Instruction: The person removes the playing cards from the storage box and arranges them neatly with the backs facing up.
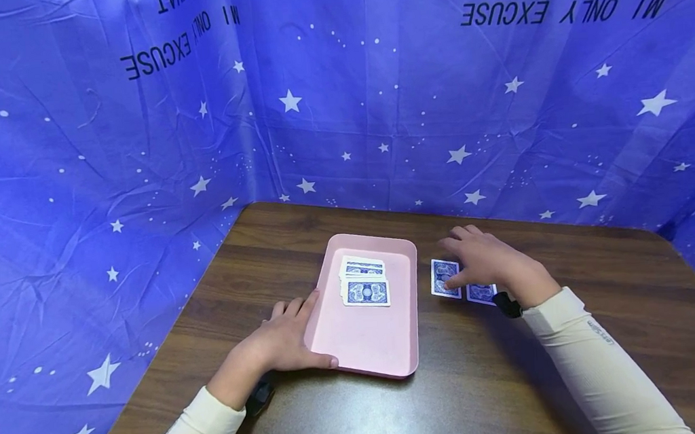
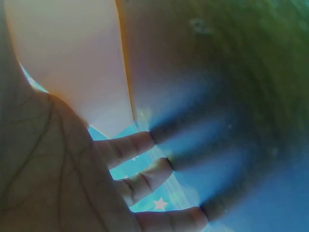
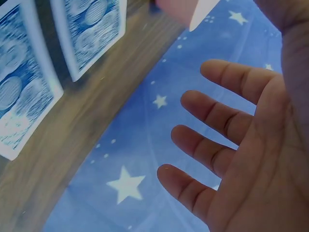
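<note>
My left hand (image 1: 283,338) lies along the left side of a pink tray (image 1: 364,352), its thumb at the near left corner. In the left wrist view the fingertips of that hand (image 2: 159,179) meet the dark table surface beside the tray. Inside the tray is a spread stack of blue-backed playing cards (image 1: 366,294), backs up. My right hand (image 1: 485,257) is over two playing cards to the right of the tray, a left one (image 1: 440,274) and a right one (image 1: 481,295) partly hidden by the wrist. In the right wrist view its fingers are spread and hold nothing.
The brown wood-grain table (image 1: 339,422) has a rounded far left corner. A blue curtain (image 1: 374,92) with white stars and printed letters hangs behind and beside it. Each wrist bears a small black device.
</note>
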Action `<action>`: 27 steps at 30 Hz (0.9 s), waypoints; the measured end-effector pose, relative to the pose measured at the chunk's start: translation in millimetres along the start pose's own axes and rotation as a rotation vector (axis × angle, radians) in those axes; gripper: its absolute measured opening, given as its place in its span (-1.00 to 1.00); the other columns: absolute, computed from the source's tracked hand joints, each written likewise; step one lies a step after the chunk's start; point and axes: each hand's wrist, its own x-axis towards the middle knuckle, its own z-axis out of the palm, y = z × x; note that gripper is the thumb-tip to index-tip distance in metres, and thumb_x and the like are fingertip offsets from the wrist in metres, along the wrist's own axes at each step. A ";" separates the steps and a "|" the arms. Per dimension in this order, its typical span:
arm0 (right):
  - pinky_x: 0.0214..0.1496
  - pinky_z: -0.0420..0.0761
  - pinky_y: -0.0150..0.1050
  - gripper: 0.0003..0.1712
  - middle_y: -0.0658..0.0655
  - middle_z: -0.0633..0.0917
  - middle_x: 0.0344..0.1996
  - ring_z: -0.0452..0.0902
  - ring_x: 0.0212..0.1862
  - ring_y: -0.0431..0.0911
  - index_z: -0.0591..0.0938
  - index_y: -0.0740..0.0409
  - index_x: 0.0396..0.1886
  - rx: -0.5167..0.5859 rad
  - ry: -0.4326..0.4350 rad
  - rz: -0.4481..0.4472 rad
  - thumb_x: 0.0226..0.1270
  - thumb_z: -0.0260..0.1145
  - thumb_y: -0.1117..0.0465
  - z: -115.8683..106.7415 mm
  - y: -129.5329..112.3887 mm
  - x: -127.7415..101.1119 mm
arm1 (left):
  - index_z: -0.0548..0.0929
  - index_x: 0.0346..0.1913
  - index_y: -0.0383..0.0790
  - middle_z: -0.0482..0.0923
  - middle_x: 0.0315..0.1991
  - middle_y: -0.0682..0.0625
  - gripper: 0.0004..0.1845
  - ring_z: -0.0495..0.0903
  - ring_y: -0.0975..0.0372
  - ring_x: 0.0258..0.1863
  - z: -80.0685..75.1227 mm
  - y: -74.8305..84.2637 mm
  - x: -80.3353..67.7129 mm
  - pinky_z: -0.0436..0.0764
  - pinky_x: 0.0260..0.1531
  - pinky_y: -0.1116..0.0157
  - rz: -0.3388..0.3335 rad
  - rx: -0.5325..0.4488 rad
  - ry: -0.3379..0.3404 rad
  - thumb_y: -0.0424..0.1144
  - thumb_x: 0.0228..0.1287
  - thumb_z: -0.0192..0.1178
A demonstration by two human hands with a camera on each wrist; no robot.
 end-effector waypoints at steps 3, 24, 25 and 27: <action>0.17 0.38 0.27 -0.10 0.25 0.52 0.13 0.35 0.20 0.22 0.55 0.16 0.28 0.005 -0.005 -0.020 -0.03 0.58 -0.17 -1.1 -6.8 5.3 | -0.06 0.60 -0.15 0.26 0.39 -0.24 0.45 0.21 -0.20 0.30 -0.7 0.1 0.4 0.34 0.08 -0.37 -0.005 0.003 -0.003 0.57 -0.28 0.32; 0.18 0.43 0.12 -0.09 0.17 0.53 0.13 0.36 0.20 0.11 0.56 0.09 0.28 -0.058 -0.040 -0.245 -0.10 0.64 -0.11 -3.7 -57.6 52.4 | -0.07 0.61 -0.12 0.25 0.40 -0.22 0.45 0.20 -0.18 0.30 0.8 -1.6 -0.6 0.35 0.07 -0.35 -0.010 0.013 -0.001 0.59 -0.29 0.31; 0.19 0.43 0.11 -0.10 0.17 0.53 0.14 0.36 0.21 0.11 0.56 0.08 0.29 -0.058 -0.048 -0.252 -0.10 0.64 -0.10 -3.1 -59.2 54.8 | -0.06 0.61 -0.11 0.25 0.40 -0.22 0.45 0.20 -0.18 0.30 1.1 -1.6 -0.6 0.36 0.07 -0.35 -0.011 0.013 0.000 0.59 -0.29 0.31; 0.20 0.42 0.10 -0.10 0.17 0.52 0.16 0.35 0.23 0.11 0.55 0.08 0.29 -0.063 -0.063 -0.270 -0.09 0.63 -0.10 -1.3 -62.2 59.7 | -0.06 0.60 -0.12 0.26 0.40 -0.22 0.45 0.21 -0.19 0.30 1.3 -1.5 -0.6 0.35 0.06 -0.36 -0.009 0.007 0.003 0.59 -0.29 0.31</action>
